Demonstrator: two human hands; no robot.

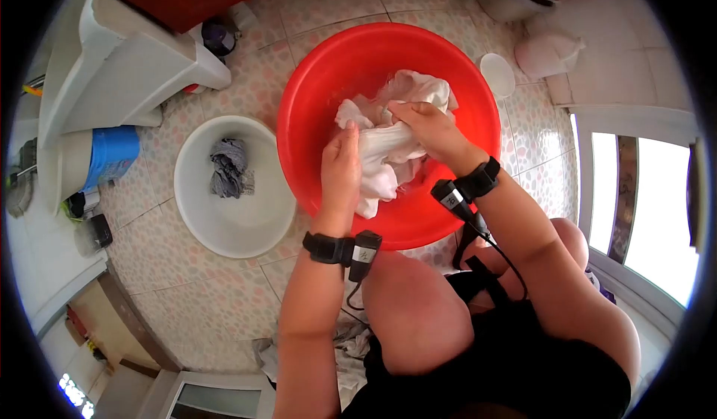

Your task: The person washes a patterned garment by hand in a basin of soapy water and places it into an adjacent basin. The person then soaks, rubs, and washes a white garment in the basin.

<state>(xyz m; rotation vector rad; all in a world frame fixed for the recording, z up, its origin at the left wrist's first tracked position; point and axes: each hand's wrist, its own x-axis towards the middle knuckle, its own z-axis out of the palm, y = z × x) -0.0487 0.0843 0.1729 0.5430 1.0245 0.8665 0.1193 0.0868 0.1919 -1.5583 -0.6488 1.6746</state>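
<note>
A large red basin point(321, 60) stands on the floor in front of me, with some water in its bottom. Over it I hold a wet white garment point(385, 146), bunched and stretched between both hands; its exact kind I cannot make out. My left hand point(342, 161) grips the cloth at its left side, fingers partly behind it. From the upper right, my right hand point(433, 131) is closed on the same cloth, thumb on top. Lower folds of the garment hang toward the basin's bottom.
Left of the red basin is a white basin point(250, 228) holding a wrung grey cloth point(229, 166). A small white bowl point(497, 75) and a pinkish container point(549, 54) stand at the upper right. A blue container point(112, 154) is at the left. More cloth point(351, 367) lies near my legs.
</note>
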